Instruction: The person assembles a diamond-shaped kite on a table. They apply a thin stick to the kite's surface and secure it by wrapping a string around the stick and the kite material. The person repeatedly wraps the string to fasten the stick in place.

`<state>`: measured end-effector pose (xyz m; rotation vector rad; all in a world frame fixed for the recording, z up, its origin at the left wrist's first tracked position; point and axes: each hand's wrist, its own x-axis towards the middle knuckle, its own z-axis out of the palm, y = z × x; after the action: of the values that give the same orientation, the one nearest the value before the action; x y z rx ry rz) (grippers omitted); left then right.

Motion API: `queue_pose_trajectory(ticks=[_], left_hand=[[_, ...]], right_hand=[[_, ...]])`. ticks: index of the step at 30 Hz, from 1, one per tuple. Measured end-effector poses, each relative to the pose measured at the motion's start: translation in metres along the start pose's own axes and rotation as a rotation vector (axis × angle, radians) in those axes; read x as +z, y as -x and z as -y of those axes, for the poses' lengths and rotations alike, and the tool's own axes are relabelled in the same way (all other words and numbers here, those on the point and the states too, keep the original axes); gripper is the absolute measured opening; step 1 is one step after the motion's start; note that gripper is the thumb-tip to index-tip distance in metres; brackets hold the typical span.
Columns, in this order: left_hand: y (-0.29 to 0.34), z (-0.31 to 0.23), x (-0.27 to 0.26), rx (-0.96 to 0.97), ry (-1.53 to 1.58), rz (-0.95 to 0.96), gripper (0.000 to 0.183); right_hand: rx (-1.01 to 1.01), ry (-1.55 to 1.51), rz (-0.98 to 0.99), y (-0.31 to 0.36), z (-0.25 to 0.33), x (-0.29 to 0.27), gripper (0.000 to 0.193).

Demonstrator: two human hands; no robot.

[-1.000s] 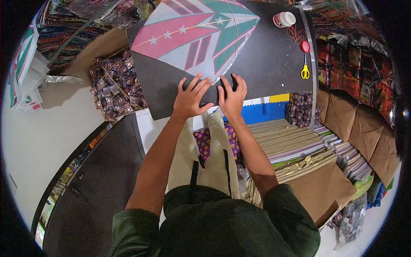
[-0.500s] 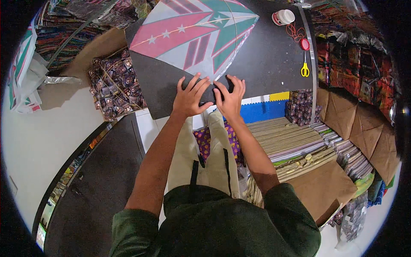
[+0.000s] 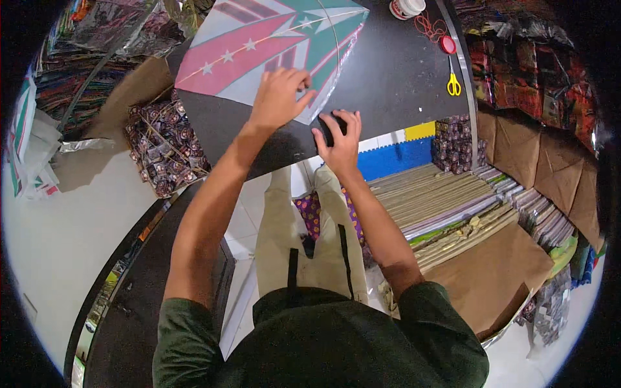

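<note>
A diamond-shaped kite (image 3: 223,70) in red, white and green, with white stars and thin crossed sticks, lies on the black table (image 3: 394,77). My left hand (image 3: 279,97) is over its near left edge, fingers loosely bent and thumb apart; whether the fingertips touch the sheet is hard to tell. Beside the kite's near corner, my right hand (image 3: 341,137) rests at the table's front edge with its fingers bent and apart. I see nothing held in either hand.
On the table's right are yellow-handled scissors (image 3: 454,85), a round red lid (image 3: 447,44), red string (image 3: 429,27) and a white jar (image 3: 408,7). Dark patterned packs (image 3: 165,145) fill a box at left. Stacked pale bundles (image 3: 424,200) and a cardboard sheet (image 3: 488,275) lie at right.
My left hand has moved forward and left, from the table's edge onto the kite's near part. My right hand stays by the near corner. The whole view has shifted slightly.
</note>
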<state>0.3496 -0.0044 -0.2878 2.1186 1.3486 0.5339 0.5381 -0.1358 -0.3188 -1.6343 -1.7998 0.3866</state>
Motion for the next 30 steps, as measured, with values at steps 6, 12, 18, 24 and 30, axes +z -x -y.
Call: queue_pose_trajectory(ticks=[6, 12, 18, 24, 30], left_hand=[[-0.041, -0.011, 0.001, -0.085, -0.045, 0.192, 0.043], [-0.048, -0.01, -0.002, -0.177, -0.05, 0.333, 0.048], [-0.048, -0.018, 0.001, -0.171, -0.12, 0.335, 0.05], [-0.05, -0.022, -0.003, -0.214, -0.132, 0.366, 0.049], [-0.051, -0.025, -0.006, -0.233, -0.12, 0.373, 0.048]], right_hand=[[0.003, -0.003, -0.034, 0.004, -0.004, 0.004, 0.043], [0.004, -0.018, -0.039, 0.004, -0.003, 0.004, 0.044], [0.003, 0.017, -0.015, 0.002, 0.001, 0.001, 0.045], [-0.004, 0.067, -0.001, -0.001, 0.004, 0.002, 0.049], [-0.013, 0.071, 0.014, 0.0, 0.002, 0.003, 0.044]])
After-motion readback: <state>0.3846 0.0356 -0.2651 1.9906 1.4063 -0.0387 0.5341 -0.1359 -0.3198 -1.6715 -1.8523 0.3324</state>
